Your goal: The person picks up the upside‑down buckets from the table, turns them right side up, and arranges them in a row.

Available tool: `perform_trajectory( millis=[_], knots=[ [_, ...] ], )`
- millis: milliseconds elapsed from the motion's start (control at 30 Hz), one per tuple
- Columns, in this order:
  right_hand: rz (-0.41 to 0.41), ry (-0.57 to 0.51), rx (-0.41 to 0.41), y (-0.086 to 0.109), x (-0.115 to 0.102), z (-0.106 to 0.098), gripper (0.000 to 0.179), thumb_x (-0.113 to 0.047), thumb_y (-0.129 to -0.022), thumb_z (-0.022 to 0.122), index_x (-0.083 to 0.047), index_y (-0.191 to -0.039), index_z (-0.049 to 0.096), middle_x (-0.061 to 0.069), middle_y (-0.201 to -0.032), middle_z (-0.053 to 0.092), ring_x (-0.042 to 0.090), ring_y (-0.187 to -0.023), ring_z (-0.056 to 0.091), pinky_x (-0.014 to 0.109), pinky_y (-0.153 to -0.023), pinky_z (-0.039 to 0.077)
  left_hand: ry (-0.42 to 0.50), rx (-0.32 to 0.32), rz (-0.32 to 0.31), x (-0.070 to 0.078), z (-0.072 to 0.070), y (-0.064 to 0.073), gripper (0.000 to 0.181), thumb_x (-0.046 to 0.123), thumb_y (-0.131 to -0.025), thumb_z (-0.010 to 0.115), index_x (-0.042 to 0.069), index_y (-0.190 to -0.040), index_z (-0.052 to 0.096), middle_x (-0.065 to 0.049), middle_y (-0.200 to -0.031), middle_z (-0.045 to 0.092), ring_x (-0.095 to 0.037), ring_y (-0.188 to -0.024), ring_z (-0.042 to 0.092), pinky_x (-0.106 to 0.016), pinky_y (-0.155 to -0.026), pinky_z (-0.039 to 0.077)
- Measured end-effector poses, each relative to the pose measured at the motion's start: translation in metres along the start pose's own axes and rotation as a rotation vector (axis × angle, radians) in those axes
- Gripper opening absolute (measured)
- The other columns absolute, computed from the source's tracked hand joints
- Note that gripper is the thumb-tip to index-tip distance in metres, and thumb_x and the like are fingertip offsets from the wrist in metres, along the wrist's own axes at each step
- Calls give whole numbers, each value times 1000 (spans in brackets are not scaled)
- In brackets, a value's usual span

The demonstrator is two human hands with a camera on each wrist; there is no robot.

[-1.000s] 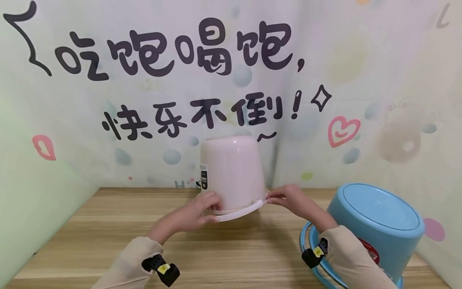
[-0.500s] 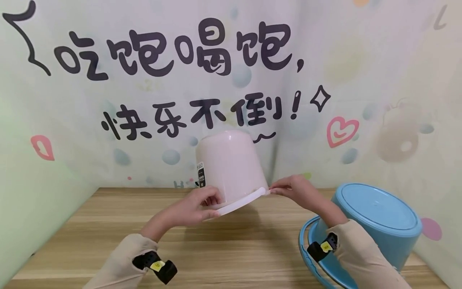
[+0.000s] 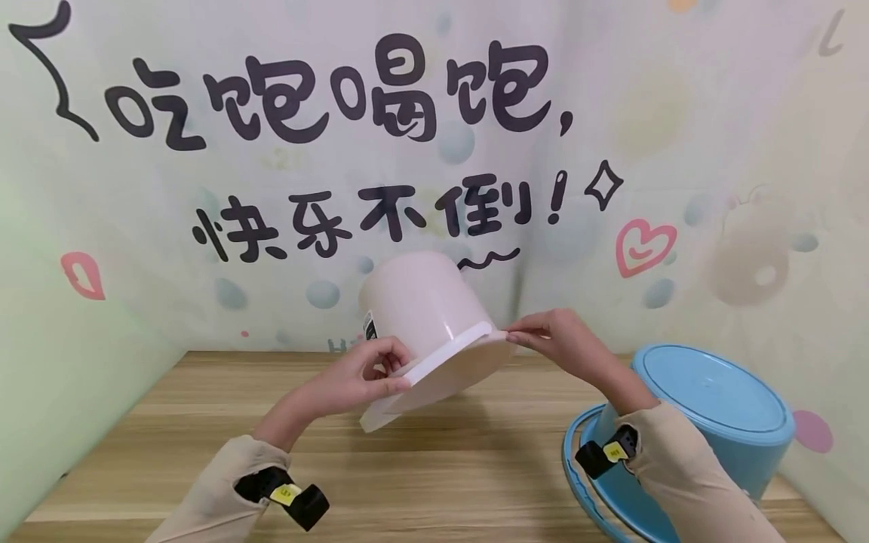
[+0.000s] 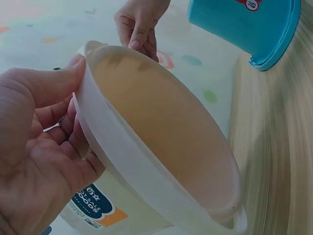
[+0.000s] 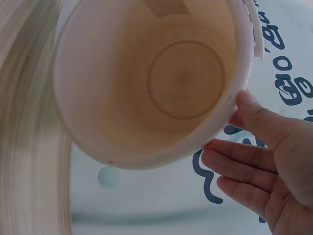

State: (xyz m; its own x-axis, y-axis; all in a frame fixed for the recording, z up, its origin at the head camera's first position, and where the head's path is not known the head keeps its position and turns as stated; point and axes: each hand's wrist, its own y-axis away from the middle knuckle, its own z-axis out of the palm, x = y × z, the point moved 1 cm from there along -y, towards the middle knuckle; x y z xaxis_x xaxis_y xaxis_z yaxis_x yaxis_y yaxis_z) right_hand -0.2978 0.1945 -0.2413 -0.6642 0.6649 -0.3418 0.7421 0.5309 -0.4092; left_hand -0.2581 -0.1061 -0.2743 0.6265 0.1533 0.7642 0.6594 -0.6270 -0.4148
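Note:
A pale pink plastic bucket (image 3: pixel 424 302) is held above the table, tilted, its mouth turned down toward me. Its white handle (image 4: pixel 132 147) lies along the rim. My left hand (image 3: pixel 360 381) grips the rim and handle on the left, thumb in front and fingers behind. At the right side of the rim, my right hand (image 3: pixel 566 347) pinches the edge between thumb and fingers. The right wrist view looks into the bucket's interior (image 5: pixel 186 78), where no contents show. A label (image 4: pixel 95 205) is on the outer wall near my left fingers.
A blue bucket (image 3: pixel 713 392) stands upside down at the right of the wooden table (image 3: pixel 271 483), its handle (image 3: pixel 577 475) lying at its left. My right forearm passes in front of it. A printed cloth (image 3: pixel 285 181) hangs behind the table.
The pink bucket has lifted and tipped, so its mouth now shows toward me. My right hand has risen with its side of the rim; my left hand has shifted slightly left and up.

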Motion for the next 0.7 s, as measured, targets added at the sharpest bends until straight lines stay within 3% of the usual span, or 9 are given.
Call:
perform_trajectory(
  millis=[233,400,567,700],
  knots=[
    [-79,-28,77,-11,-3,-6,24,-6,-81,68,-3,-105,68,5,-92,68,18,-83,62,36,-77,51,133,63,25,-3,-11,4,18,6,-87,61,-6,-96,53,-9,-86,50,-17,-77,48,-24,-67,44],
    [-79,-61,110,-17,-2,-5,28,-2,-81,67,-1,-109,66,10,-100,67,22,-89,64,36,-78,50,257,105,47,-6,-16,8,20,8,-89,58,-8,-97,50,-7,-87,50,-13,-77,48,-22,-68,44],
    [-65,-89,139,-21,2,-1,32,0,-82,65,3,-113,61,15,-102,65,26,-90,64,36,-76,51,411,136,47,-5,-21,13,9,7,-92,52,0,-99,53,-6,-90,51,-13,-82,51,-24,-71,49],
    [-57,-88,150,-22,5,2,36,2,-83,64,4,-118,58,16,-95,66,26,-84,65,36,-74,52,530,156,52,-4,-25,16,11,9,-95,46,7,-102,55,-5,-94,52,-13,-85,52,-27,-75,50]
  ],
)
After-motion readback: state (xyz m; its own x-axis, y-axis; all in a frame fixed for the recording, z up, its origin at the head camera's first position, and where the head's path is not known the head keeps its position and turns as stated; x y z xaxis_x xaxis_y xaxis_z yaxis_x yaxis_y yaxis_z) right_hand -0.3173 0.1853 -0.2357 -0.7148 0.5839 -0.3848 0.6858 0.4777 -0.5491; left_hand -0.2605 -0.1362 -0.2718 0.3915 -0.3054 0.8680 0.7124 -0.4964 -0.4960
